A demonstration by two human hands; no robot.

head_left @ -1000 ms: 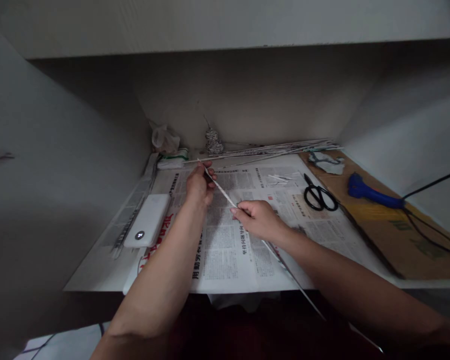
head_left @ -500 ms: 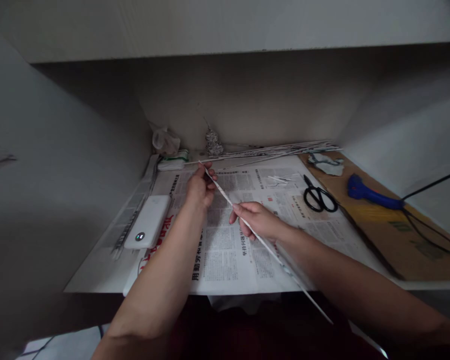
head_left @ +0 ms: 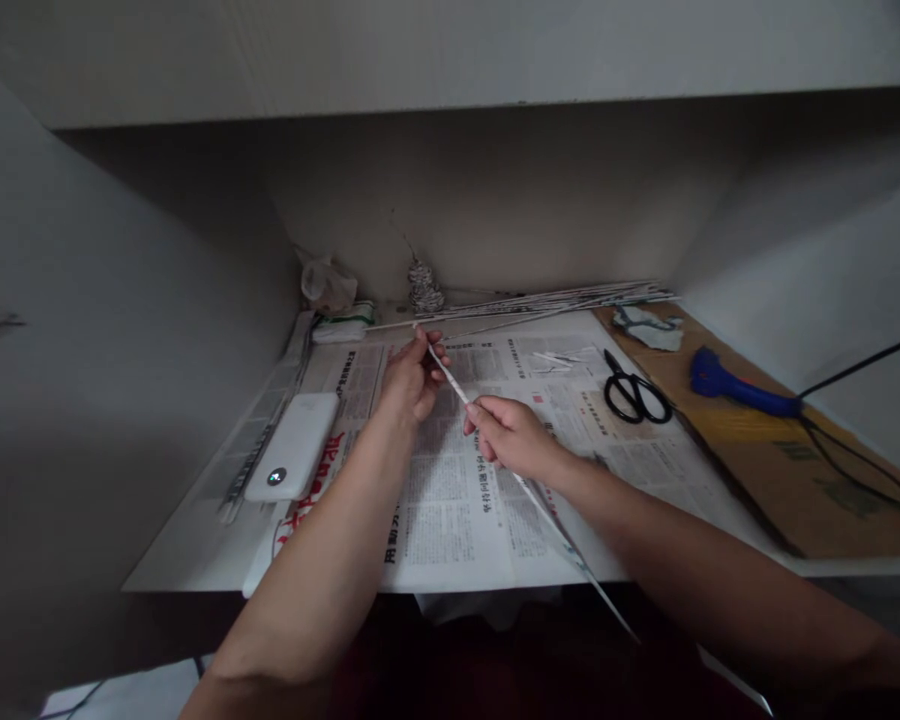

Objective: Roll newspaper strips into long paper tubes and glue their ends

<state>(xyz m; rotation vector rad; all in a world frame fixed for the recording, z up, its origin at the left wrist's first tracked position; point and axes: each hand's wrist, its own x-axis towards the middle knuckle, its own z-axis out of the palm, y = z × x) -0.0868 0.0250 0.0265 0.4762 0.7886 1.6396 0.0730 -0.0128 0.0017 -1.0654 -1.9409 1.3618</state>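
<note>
A long thin rolled paper tube [head_left: 452,383] slants across the middle, its far end up by my left hand and its near end down past the table's front edge. My left hand [head_left: 414,377] pinches it close to the far end. Lower down, my right hand [head_left: 511,436] has its fingers closed round the same tube, thumb on top. Both hands are above the newspaper sheets [head_left: 450,510]. Behind the left fingers lie more long paper tubes [head_left: 570,301] along the back wall.
Black scissors [head_left: 636,390] and short paper pieces [head_left: 562,358] lie to the right. A blue glue gun [head_left: 742,385] with a cord rests on cardboard [head_left: 810,480]. At left is a white power bank [head_left: 294,447]; behind stands a coiled paper figure [head_left: 424,287]. A shelf [head_left: 450,60] overhangs.
My left hand has shifted slightly right, nearer my right hand. The tube's lower end has swung a little left. Both hands keep hold of it.
</note>
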